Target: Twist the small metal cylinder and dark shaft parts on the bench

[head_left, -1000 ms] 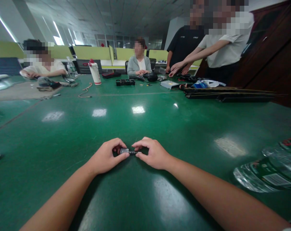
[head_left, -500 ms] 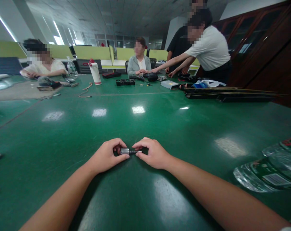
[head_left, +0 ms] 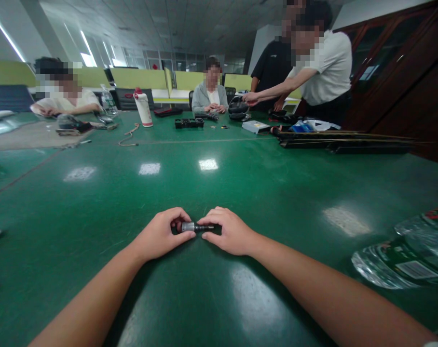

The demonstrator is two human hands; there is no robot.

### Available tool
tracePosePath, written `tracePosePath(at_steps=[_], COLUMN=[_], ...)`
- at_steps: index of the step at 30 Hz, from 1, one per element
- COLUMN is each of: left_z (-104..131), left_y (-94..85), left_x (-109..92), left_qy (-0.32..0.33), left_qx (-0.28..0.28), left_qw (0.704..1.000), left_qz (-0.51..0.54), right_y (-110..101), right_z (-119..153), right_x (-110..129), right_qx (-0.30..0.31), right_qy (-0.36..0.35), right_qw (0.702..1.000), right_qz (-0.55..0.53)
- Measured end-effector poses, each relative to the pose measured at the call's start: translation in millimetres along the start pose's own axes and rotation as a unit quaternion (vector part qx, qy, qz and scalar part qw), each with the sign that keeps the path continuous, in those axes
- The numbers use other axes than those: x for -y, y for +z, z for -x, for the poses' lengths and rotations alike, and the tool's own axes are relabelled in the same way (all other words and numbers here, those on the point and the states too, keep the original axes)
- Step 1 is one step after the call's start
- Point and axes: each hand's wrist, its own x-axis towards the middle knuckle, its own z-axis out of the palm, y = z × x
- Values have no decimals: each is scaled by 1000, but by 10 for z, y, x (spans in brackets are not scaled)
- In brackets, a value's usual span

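Note:
My left hand (head_left: 163, 234) rests on the green table, its thumb and fingers wrapped around the grey metal barrel of a small cylindrical tool (head_left: 188, 227). A thinner dark shaft sticks out of the barrel to the right, lying nearly level just above the tabletop. Around that shaft curves my right hand (head_left: 233, 232). Its index fingertip is at the dark neck beside the barrel, while the thumb sits lower, apart from the shaft. The left end of the tool is hidden in my left palm.
Clear plastic bottles (head_left: 403, 262) lie at the right. Further back stand a white flask (head_left: 143, 110), a black bracket-like part (head_left: 189, 123), a pale box (head_left: 255, 126) and long dark strips (head_left: 342, 142). Several people are around the far side; one in a white shirt (head_left: 335, 67) leans over.
My right thumb has come away from the shaft, so the fingers are wider apart. My left hand keeps still. The person in white has shifted right and tilted up a dark rounded object.

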Motion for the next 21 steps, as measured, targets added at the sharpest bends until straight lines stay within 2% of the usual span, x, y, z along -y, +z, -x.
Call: tracePosePath(at_steps=[21], left_z=[22], left_y=[3], left_x=[7], left_qy=[6], left_qx=[11], left_qw=[1000], left_qz=[1], right_y=[-20], right_z=[-23], right_x=[35], right_qx=[-10], right_qy=[24], right_qw=[1000], right_qz=[-16])
